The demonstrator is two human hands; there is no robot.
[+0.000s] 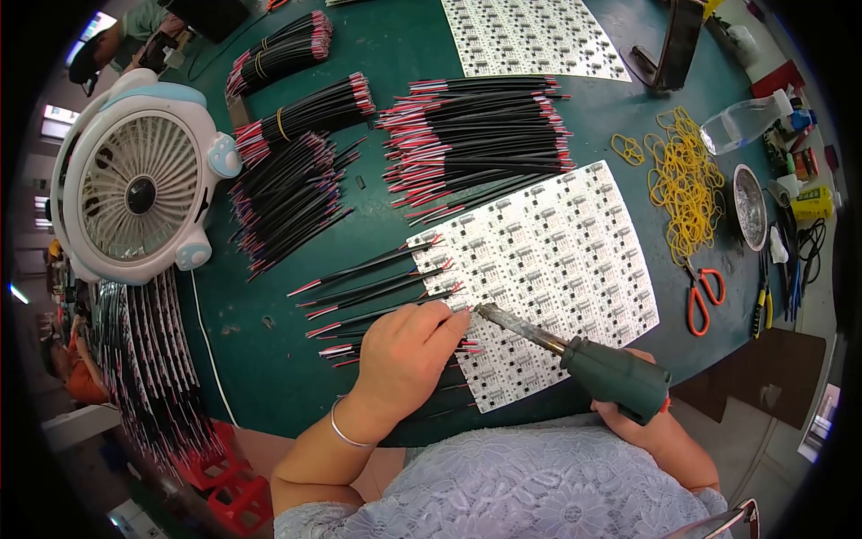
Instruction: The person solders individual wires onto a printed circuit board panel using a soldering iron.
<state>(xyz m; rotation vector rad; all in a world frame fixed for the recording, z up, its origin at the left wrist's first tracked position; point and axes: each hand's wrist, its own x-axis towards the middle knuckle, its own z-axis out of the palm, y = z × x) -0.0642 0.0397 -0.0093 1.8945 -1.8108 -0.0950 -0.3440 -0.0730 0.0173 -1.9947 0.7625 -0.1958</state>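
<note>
Soldering looks like the step in hand: the right hand (642,415) is wrapped tight around the green handle of a soldering iron (575,352), whose dark metal tip reaches toward the fingertips of the left hand (409,355). That hand is curled shut, pinching down a thin black wire with red and white ends (382,314) at the near-left edge of the white panel of small circuit boards (548,269), which lies just ahead of both hands. More such wires already fan out leftward from that edge. Judging by this, the next move calls for a steady tip on the pad while the wire is kept from shifting.

Farther ahead of the hands lie loose and banded bundles of black wires (476,135). Well off beyond the right hand sit a clear plastic bottle (745,121), a small yellow box-like package (813,202), a heap of yellow rubber bands (687,180) and orange-handled scissors (705,296). Left of the left hand stands a round white desk fan (139,189).
</note>
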